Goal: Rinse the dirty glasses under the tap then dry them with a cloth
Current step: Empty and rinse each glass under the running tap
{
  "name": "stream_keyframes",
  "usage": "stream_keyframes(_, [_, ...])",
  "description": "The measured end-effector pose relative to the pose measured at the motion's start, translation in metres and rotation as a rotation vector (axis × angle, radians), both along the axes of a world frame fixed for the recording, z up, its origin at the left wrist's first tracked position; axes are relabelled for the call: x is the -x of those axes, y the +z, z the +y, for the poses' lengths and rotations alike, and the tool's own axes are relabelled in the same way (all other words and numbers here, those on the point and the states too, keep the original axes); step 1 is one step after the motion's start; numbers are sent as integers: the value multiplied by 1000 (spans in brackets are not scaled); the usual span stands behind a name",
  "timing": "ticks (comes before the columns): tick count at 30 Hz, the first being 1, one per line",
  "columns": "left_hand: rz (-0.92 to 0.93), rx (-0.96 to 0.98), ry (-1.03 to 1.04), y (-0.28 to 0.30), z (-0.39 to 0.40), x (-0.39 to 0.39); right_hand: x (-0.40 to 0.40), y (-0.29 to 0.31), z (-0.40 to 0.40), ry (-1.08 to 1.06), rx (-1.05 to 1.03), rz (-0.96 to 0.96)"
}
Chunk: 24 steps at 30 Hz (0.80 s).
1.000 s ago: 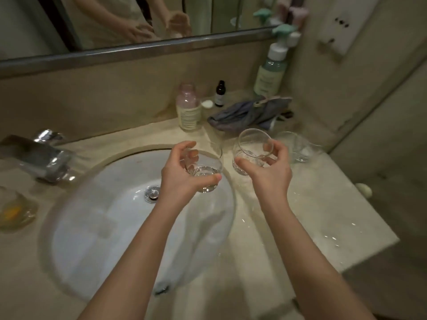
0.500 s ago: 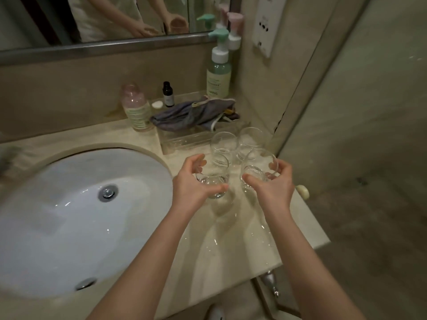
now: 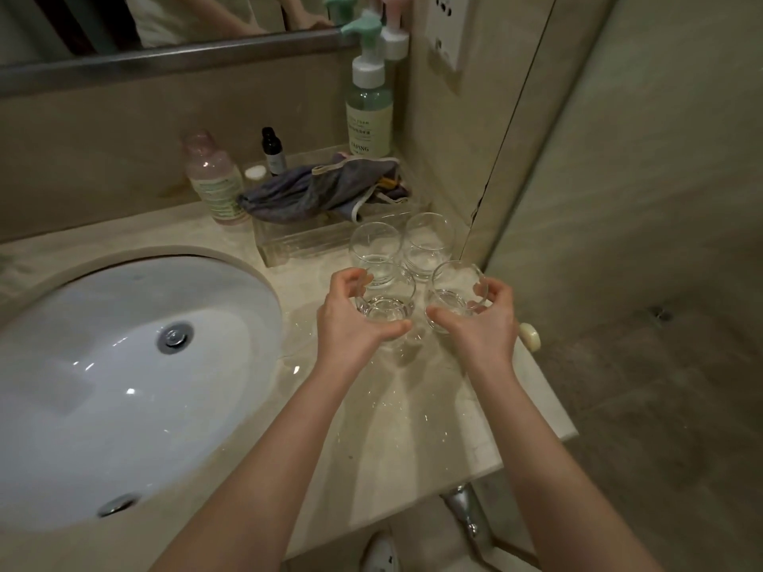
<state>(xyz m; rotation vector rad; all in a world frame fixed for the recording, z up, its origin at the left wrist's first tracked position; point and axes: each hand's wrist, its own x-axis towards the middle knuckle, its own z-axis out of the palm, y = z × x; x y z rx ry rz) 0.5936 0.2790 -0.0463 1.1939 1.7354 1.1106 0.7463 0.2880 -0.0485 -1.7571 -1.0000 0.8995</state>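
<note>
Ok so right now each hand has its own glass, held just over the table to the right of the sink (image 3: 124, 365). Left hand (image 3: 351, 319) has its grip wrapped round the left glass (image 3: 386, 303), thumb under the base, fingers curled over the far side. Right hand (image 3: 483, 319) is clamped the same way on the right glass (image 3: 454, 295), which is tilted a bit. Can't tell if either base is touching the table (image 3: 413, 427) yet, which looks wet.

Just beyond the grips sit two more glasses (image 3: 402, 249), nearly touching the held ones. I'd guess these two are being set down beside them, so lower them slow and keep a gap, wet glass clinks and slips.

Further back, past those, the grey cloth (image 3: 318, 192) is draped over a clear box (image 3: 297, 245), easy to reach for drying.
</note>
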Motion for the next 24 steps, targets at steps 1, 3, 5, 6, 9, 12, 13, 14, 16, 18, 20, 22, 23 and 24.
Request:
stream_keyframes(1, [-1,0,2,-1,0,-1,0,0,1,1,-3,0])
stream_keyframes(3, [2,1,6,-2,0,-3,-2,-1,4,7,-6,-3])
stream_keyframes(5, [1,7,12,-4,1,-5,-1,-1,7,17,-3,-13])
stream_keyframes(6, [1,10,18,-5,2,-5,-1,-1,8,22,-2,-14])
stream_keyframes(9, [-1,11,24,-6,3,-7,0,-2,11,40,-7,-14])
stream_keyframes(12, [3,7,24,-8,3,-10,1,-2,12,61,-14,-27])
stream_keyframes(13, [9,3,26,-9,4,-11,2,-2,12,64,-15,-30])
stream_keyframes(14, [14,2,29,-10,4,-12,1,-2,13,67,-14,-35])
stream_keyframes(16, [17,1,35,-12,4,-14,1,-1,13,73,-7,-39])
stream_keyframes(18, [16,-6,44,-13,5,-15,0,-1,13,84,-5,-56])
stream_keyframes(20, [22,-15,54,-13,5,-15,-1,-1,13,106,-2,-78])
stream_keyframes(22, [38,-23,63,-14,6,-15,-3,0,14,135,6,-93])
stream_keyframes(23, [47,-24,66,-14,6,-15,-3,1,14,147,11,-101])
stream_keyframes(24, [55,-22,67,-14,6,-15,-4,2,14,158,16,-110])
